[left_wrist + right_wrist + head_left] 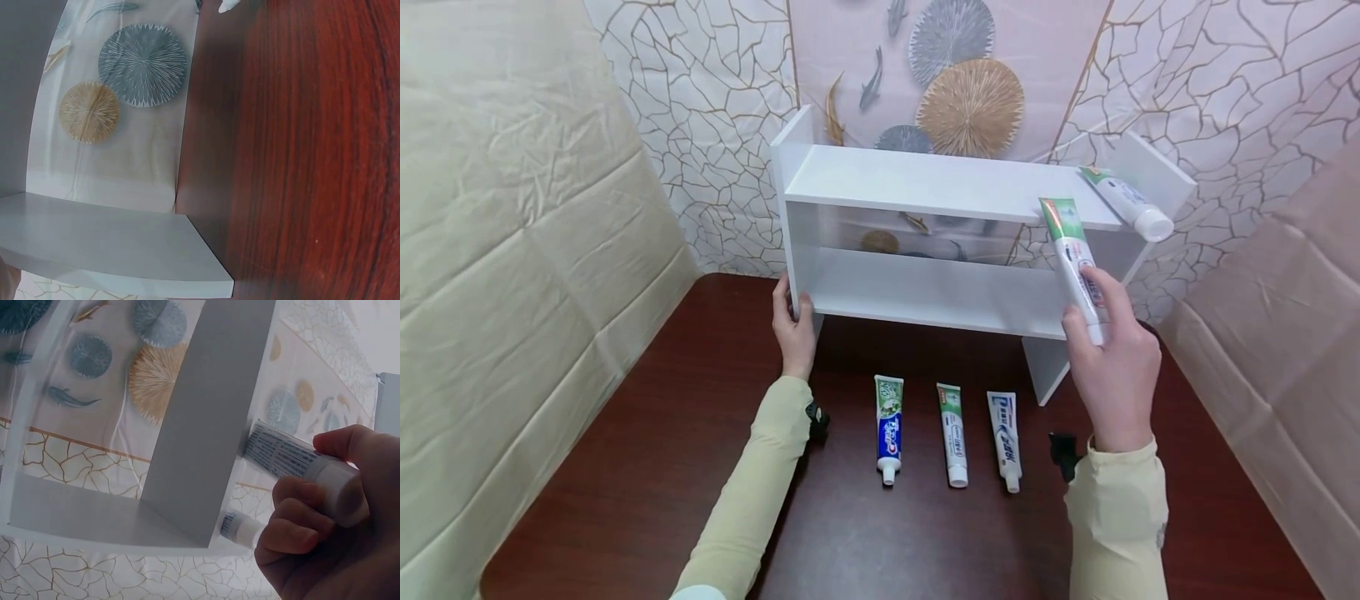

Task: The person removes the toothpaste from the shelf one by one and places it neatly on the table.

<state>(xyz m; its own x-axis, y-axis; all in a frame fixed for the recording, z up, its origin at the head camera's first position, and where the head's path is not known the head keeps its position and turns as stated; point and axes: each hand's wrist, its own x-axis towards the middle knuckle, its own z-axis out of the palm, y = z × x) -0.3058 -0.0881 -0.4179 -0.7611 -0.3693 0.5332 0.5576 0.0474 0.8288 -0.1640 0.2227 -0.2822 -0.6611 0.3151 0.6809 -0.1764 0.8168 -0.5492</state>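
My right hand (1116, 367) pinches a green and white toothpaste tube (1077, 265) near its cap, its flat end raised before the top board's right part. In the right wrist view, thumb and curled fingers surround the capped end of this tube (281, 453). My left hand (795, 329) grips the left side panel of a white two-tier shelf (925, 179), thumb in front. Across the top board's right end lies another green and white toothpaste tube (1123, 200), its cap over the front edge; part of it (239, 529) shows beyond the fingers in the right wrist view.
On the dark red-brown table (647, 467), before the shelf, lie a blue and green toothpaste tube (889, 425), a green and white one (953, 433) and a white and blue one (1004, 437), caps toward me. A patterned wall covering (715, 150) stands behind.
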